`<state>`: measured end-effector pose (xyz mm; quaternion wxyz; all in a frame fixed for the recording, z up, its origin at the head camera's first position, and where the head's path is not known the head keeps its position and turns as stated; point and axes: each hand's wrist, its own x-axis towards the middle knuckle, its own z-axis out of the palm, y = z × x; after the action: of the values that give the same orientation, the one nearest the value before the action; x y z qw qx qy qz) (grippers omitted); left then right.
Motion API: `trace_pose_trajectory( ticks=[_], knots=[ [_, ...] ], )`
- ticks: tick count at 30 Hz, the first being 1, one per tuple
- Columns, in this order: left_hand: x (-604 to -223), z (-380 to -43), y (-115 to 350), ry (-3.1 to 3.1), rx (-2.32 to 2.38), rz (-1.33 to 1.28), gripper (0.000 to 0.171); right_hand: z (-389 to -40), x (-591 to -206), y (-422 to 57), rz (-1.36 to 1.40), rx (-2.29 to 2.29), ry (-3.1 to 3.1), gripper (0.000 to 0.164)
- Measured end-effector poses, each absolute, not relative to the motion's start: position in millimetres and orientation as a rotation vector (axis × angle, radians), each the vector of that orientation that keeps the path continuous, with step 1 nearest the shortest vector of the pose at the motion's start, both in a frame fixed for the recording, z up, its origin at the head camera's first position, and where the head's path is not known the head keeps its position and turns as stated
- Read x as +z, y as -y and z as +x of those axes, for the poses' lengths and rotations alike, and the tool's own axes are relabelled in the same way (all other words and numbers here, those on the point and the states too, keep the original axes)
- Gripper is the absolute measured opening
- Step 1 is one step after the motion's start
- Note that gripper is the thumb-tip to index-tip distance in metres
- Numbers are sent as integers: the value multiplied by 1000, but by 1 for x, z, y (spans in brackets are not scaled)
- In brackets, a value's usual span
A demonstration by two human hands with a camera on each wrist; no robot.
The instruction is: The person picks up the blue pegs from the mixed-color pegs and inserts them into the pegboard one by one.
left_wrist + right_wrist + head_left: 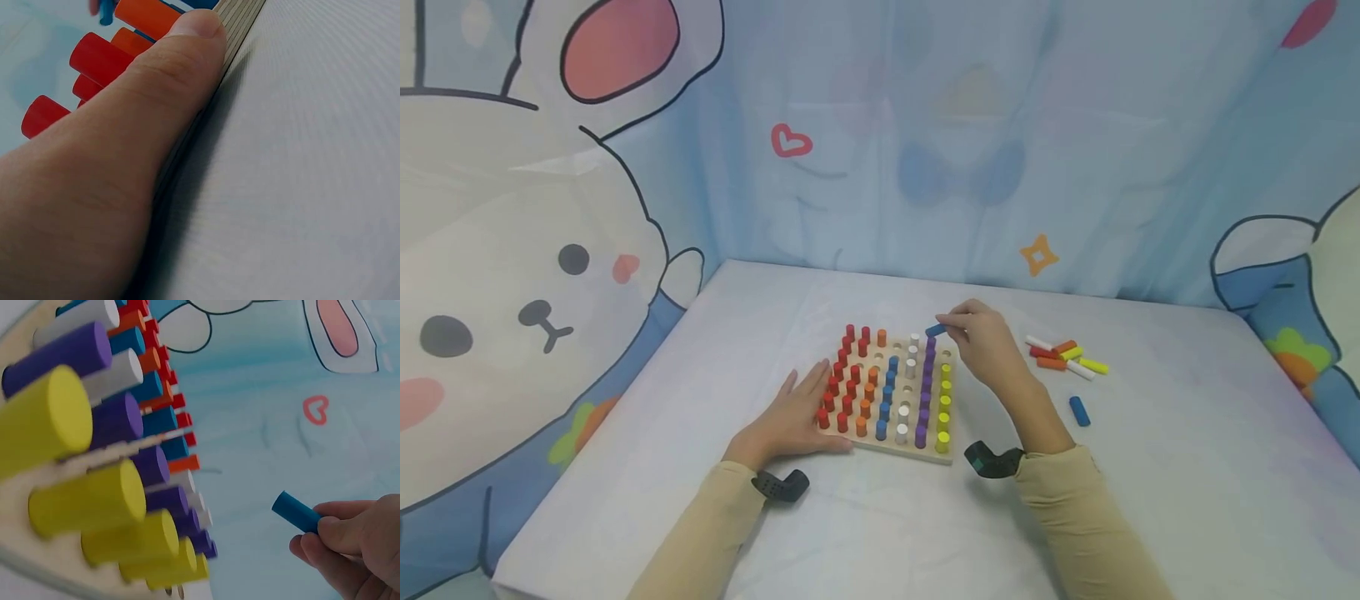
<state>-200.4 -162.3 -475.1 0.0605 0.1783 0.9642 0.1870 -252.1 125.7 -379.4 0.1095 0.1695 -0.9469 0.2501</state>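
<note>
A wooden pegboard (895, 448) stands on the table with rows of coloured pegs in red, orange, blue, white, purple and yellow. My left hand (786, 423) rests against its left side, fingers extended, and the thumb lies along the front edge, close to an orange peg (147, 17) in the left wrist view. Above the back right of the board, my right hand (988, 346) pinches a blue peg (297, 512) between thumb and fingers. The peg is tilted and clear of the board in the right wrist view. Some holes show among the pegs, several in the back rows.
Right of the board lies a loose pile of white, red, orange and yellow pegs (1063, 357). A single blue peg (1079, 411) lies nearer me. A patterned curtain (880, 208) hangs behind the white table (1187, 467).
</note>
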Motion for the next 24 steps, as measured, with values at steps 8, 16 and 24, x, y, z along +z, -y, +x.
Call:
trace_pose_trajectory(
  ticks=[8, 16, 24],
  knots=[
    [-477, -201, 164, -2912, 567, 538, 127, -259, -384, -100, 515, 814, 2804, 24],
    [-478, -204, 163, -2918, 551, 543, 127, -268, -393, -89, 608, 744, 2775, 17],
    [-476, -202, 165, -2922, 551, 544, 126, -273, -401, -80, 660, 665, 2798, 19]
  ],
)
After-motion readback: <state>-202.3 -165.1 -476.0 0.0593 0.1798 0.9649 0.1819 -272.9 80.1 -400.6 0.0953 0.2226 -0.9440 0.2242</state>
